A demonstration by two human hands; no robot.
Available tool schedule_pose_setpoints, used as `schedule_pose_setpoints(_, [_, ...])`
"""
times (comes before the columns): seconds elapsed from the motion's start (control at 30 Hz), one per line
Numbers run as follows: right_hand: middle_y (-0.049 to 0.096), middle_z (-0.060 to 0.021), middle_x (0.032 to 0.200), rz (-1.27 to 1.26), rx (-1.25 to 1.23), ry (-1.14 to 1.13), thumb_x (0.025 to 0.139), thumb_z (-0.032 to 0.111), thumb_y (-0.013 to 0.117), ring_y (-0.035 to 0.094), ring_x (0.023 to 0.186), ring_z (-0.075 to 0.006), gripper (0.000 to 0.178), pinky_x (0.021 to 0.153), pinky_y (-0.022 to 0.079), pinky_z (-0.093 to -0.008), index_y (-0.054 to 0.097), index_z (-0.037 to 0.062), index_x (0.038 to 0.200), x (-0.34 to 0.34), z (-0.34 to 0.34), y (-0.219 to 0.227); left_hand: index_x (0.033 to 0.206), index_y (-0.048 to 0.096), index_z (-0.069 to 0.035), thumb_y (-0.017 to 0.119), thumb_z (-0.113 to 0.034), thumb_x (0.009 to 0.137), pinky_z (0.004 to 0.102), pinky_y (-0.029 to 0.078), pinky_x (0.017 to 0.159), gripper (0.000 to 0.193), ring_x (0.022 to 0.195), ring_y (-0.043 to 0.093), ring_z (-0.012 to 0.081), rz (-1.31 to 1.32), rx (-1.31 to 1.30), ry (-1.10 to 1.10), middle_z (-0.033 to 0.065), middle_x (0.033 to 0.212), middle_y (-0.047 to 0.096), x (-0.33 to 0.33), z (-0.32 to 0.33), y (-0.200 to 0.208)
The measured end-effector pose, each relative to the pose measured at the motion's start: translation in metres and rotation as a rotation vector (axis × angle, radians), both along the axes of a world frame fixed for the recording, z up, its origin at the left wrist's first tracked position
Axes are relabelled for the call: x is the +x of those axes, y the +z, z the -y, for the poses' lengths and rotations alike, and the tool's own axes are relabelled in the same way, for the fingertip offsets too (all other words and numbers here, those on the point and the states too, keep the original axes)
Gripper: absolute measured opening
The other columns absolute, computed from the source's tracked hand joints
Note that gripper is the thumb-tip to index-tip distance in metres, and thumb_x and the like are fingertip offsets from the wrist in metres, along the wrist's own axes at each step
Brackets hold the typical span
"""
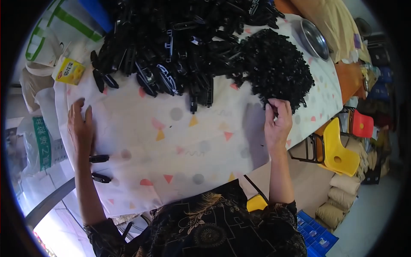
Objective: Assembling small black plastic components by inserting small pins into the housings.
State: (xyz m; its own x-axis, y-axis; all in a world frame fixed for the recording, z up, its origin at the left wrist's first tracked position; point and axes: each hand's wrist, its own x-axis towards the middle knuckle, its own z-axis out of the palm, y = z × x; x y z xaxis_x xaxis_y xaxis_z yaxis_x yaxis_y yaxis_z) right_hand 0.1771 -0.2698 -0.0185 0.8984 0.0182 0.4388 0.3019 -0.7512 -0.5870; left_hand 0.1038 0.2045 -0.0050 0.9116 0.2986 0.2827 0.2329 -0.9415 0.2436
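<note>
"Small black parts (280, 64) heap just beyond the right hand (279, 122); is it pinching one?"

"Can't tell: thumb and fingertips nearly meet. Left hand (80, 127) is loosely spread. Best pick from the edge."

1. This looks like a small workshop, perhaps in a home.
2. Black parts (280, 64) lie heaped on a patterned cloth (209, 137).
3. Sacks (332, 214), a blue crate (314, 240) and a yellow chair (336, 147) stand nearby.
</note>
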Motion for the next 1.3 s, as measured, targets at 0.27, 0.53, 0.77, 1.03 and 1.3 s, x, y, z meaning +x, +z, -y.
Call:
schedule_pose_setpoints(0.27, [0.051, -0.0052, 0.086, 0.121, -0.574, 0.086, 0.072, 0.008, 0.068, 0.050, 0.081, -0.0240, 0.028, 0.070, 0.039, -0.0359, 0.062, 0.0097, 0.099, 0.029, -0.011, 0.017, 0.096, 0.054, 0.001, 0.062, -0.019, 0.084, 0.0303, 0.045, 0.058, 0.024, 0.062, 0.056, 0.0180, -0.162, -0.506, 0.127, 0.0081, 0.068, 0.059, 0.091, -0.059, -0.047])
schedule_pose_setpoints(0.53, [0.051, -0.0057, 0.084, 0.121, -0.643, 0.293, 0.072, 0.006, 0.068, 0.055, 0.080, -0.0233, 0.019, 0.069, 0.046, -0.0354, 0.060, 0.0054, 0.089, 0.032, -0.005, 0.004, 0.089, 0.050, -0.002, 0.061, -0.004, 0.077, 0.0319, 0.045, 0.059, 0.017, 0.063, 0.055, 0.0197, -0.094, -0.274, -0.173, 0.0102, 0.075, 0.059, 0.057, -0.022, -0.038])
schedule_pose_setpoints(0.77, [0.054, -0.0078, 0.083, 0.001, -0.399, 0.505, 0.076, 0.001, 0.064, 0.057, 0.078, -0.0254, 0.013, 0.068, 0.050, -0.0355, 0.059, 0.0038, 0.088, -0.002, -0.003, 0.014, 0.092, 0.048, -0.003, 0.056, -0.002, 0.078, 0.0410, 0.046, 0.070, 0.016, 0.079, 0.058, 0.0362, -0.058, -0.205, -0.199, 0.0154, 0.087, 0.058, -0.007, 0.060, -0.003])
schedule_pose_setpoints(1.03, [0.053, -0.0051, 0.086, 0.280, -0.634, 0.480, 0.073, 0.001, 0.056, 0.054, 0.084, -0.0237, 0.017, 0.072, 0.047, -0.0334, 0.061, 0.0078, 0.088, 0.053, -0.021, 0.015, 0.099, 0.052, -0.005, 0.056, -0.009, 0.088, 0.0227, 0.047, 0.062, 0.012, 0.072, 0.058, 0.0094, -0.042, -1.200, -0.158, 0.0032, 0.083, 0.060, -0.062, 0.118, -0.007])
schedule_pose_setpoints(1.3, [0.054, -0.0030, 0.083, 0.381, -0.734, 0.517, 0.074, 0.009, 0.061, 0.055, 0.083, -0.0208, 0.009, 0.072, 0.048, -0.0303, 0.058, 0.0084, 0.082, 0.063, -0.018, -0.004, 0.102, 0.050, -0.010, 0.052, -0.010, 0.094, 0.0254, 0.052, 0.066, 0.008, 0.085, 0.065, 0.0180, -0.076, -1.998, -0.216, 0.0120, 0.106, 0.064, -0.089, 0.185, 0.008])
